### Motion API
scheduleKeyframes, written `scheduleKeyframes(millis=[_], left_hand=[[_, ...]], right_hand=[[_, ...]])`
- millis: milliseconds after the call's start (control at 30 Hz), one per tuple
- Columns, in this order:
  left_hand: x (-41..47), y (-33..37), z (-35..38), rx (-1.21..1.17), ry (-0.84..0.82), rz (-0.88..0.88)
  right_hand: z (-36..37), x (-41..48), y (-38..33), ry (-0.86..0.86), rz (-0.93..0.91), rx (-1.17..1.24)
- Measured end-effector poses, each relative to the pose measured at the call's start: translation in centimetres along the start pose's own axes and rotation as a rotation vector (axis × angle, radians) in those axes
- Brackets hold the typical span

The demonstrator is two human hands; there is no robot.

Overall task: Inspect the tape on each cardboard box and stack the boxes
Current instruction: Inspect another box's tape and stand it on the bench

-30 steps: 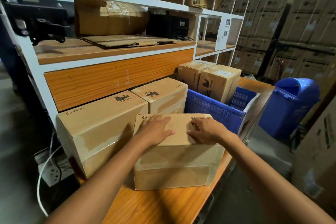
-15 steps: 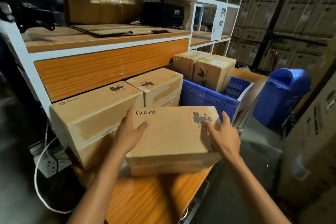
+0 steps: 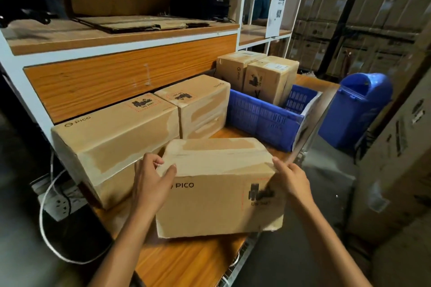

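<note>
While I hold the box (image 3: pixel 217 202) between both hands at the near edge of the bench (image 3: pixel 186 261), its printed PICO face is turned toward me and its taped face looks up. My left hand (image 3: pixel 151 184) grips the left end: the thumb lies on the printed face and the fingers curl over the top left corner. My right hand (image 3: pixel 291 182) clasps the right end at the top corner, thumb on the upper edge, the other fingers hidden behind the cardboard. Clear tape (image 3: pixel 217 155) runs along the upper face, wrinkled near the left corner. I cannot tell whether the lower edge touches the bench.

Just to the left lies a long box (image 3: pixel 112 137), and a second box (image 3: pixel 200 105) lies beyond it, touching its end; both sit against the shelf (image 3: pixel 130 72). Far right on the bench, a blue crate (image 3: pixel 261 119) holds two upright boxes (image 3: pixel 270 77). A blue bin (image 3: pixel 356 109) stands on the floor to the right. Low on the left, a white cable (image 3: pixel 44 223) loops beside a power strip (image 3: pixel 60 202).
</note>
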State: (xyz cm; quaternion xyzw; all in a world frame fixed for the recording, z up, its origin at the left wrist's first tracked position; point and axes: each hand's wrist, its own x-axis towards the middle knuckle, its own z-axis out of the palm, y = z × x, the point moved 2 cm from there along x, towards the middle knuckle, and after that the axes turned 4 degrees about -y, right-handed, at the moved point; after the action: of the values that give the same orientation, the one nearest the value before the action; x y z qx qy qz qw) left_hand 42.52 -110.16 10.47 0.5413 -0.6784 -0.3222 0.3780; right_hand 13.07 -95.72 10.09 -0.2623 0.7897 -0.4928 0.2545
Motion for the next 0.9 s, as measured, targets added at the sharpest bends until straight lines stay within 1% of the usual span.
scheduleKeyframes(millis=[67, 133, 200, 233, 267, 300, 333, 367, 433, 467, 533, 567, 633, 733, 800, 900], left_hand=[[0.5, -1.4, -0.5, 0.049, -0.129, -0.088], [0.8, -2.3, -1.0, 0.143, -0.296, -0.127], [0.8, -2.7, -1.1, 0.258, -0.44, -0.111], [0.8, -2.6, -1.0, 0.328, -0.473, -0.082], [0.9, -2.4, -0.9, 0.403, -0.477, -0.036], [1.1, -2.0, -0.7, 0.463, -0.472, 0.027], [1.4, -1.6, -0.5, 0.488, -0.479, 0.087], [1.7, -1.2, -0.2, 0.484, -0.503, 0.142], [1.9, -1.0, 0.8, 0.482, -0.587, 0.216], [1.8, -1.0, 1.4, 0.517, -0.621, 0.239], [1.4, -1.4, 2.4, 0.624, -0.646, 0.256], [1.3, -1.7, 2.7, 0.669, -0.651, 0.25], [1.6, -2.0, 2.9, 0.72, -0.685, 0.231], [2.9, -1.1, 2.4, 0.764, -0.777, 0.233], [4.3, 0.1, 1.9, 0.79, -0.786, 0.241], [5.8, 1.3, 1.7, 0.851, -0.808, 0.198]], right_hand=[[0.0, 0.2, -0.2, -0.141, 0.105, -0.226], [0.4, 0.0, -0.6, -0.184, 0.154, -0.454], [1.2, -0.5, -1.2, -0.15, 0.139, -0.63], [1.8, -0.7, -1.6, -0.11, 0.088, -0.717], [2.5, -0.8, -2.0, -0.069, -0.002, -0.781], [3.4, -0.8, -2.4, -0.049, -0.111, -0.794], [4.5, -0.9, -3.0, -0.065, -0.23, -0.764], [5.8, -1.2, -3.9, -0.121, -0.35, -0.711], [8.7, -1.9, -5.5, -0.331, -0.513, -0.646], [10.2, -2.2, -6.1, -0.45, -0.545, -0.668], [12.8, -2.6, -6.8, -0.617, -0.584, -0.825], [13.8, -2.6, -6.9, -0.661, -0.596, -0.944], [14.9, -2.3, -7.0, -0.688, -0.591, -1.124], [15.5, -1.6, -8.8, -0.689, -0.538, -1.244], [15.6, -0.9, -10.5, -0.713, -0.533, -1.266], [16.0, 0.4, -11.8, -0.779, -0.509, -1.335]])
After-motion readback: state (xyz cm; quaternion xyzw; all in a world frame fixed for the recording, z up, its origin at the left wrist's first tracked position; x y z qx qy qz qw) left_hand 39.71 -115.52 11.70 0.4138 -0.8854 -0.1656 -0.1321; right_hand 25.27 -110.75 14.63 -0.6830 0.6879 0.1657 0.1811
